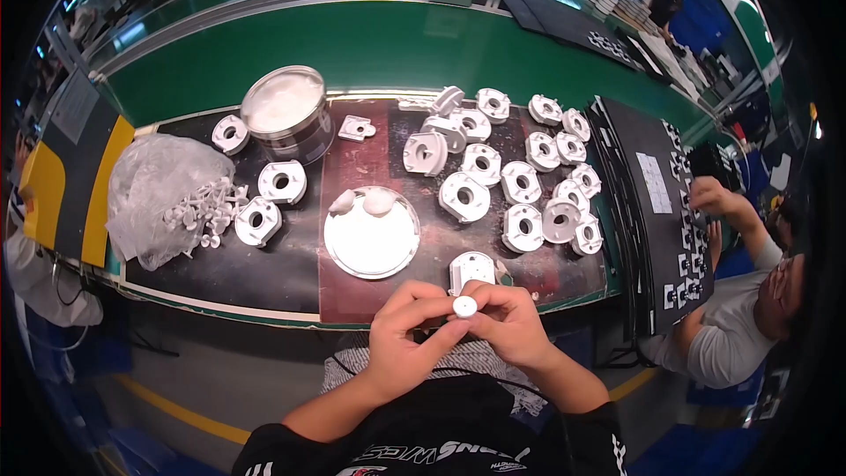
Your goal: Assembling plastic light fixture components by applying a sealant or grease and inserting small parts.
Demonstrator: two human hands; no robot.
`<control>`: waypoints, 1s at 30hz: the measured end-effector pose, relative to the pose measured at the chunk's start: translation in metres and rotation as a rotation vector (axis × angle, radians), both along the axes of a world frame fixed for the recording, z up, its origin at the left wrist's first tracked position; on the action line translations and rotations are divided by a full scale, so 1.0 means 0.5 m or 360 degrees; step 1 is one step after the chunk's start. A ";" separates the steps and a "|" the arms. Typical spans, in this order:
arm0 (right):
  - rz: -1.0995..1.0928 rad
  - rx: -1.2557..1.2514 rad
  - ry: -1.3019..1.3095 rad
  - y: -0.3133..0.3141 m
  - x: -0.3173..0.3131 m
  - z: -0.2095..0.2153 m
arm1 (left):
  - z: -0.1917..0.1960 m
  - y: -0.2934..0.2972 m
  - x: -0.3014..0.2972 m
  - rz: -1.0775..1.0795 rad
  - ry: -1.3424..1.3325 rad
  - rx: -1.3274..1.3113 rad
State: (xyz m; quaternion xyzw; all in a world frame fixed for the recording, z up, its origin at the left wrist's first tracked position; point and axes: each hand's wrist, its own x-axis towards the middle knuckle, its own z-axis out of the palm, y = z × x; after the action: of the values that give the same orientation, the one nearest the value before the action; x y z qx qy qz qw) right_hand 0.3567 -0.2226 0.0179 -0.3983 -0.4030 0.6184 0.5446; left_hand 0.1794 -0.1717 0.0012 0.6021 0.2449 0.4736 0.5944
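Note:
Between my two hands, just in front of the table's near edge, is a small round white plastic part (465, 306) with a tiny hole in its middle. My left hand (414, 335) pinches it with thumb and forefinger from the left. From the other side my right hand (511, 326) grips it the same way. Right beyond my fingers lies a white plastic housing (471, 271), partly covered by them. A round white lid (372, 238) lies farther left, with two white lumps (379, 202) of soft-looking material at its far edge.
Several white ring-shaped housings (464, 197) cover the right half of the table. At left are a clear plastic bag (163, 189), loose small white stemmed parts (207, 210) and an open tin (310, 134) of white material. Stacked black trays (648, 238) stand at right, beside a co-worker's hand (716, 197).

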 end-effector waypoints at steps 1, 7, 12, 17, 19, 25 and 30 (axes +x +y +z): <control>-0.0015 0.0007 0.0009 -0.005 0.005 0.001 | -0.003 -0.002 0.005 -0.0025 -0.0044 -0.0067; -0.0139 0.0166 -0.0792 -0.014 0.059 0.040 | 0.007 0.002 0.007 -0.0160 0.0033 -0.0144; 0.0009 -0.0086 -0.0457 0.011 0.095 0.106 | 0.018 0.008 0.008 -0.0178 0.0300 0.0351; 0.0413 -0.0227 -0.0481 0.038 0.111 0.116 | 0.005 0.000 0.010 -0.0033 0.0261 0.0216; 0.0446 -0.0261 -0.0420 0.046 0.115 0.110 | 0.003 0.008 0.011 -0.0024 0.0291 0.0388; 0.0538 -0.0298 -0.0447 0.062 0.134 0.087 | -0.010 0.019 0.023 0.0005 0.0371 0.0754; 0.0255 -0.0363 -0.0564 0.107 0.191 0.091 | -0.015 0.044 0.053 0.0292 0.0652 0.1000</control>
State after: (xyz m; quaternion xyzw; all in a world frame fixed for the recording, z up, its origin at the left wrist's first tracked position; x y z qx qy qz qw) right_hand 0.4520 -0.1691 0.0633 -0.5265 -0.4504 0.6215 0.3658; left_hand 0.2058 -0.1499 -0.0065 0.8126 0.2544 0.4466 0.2747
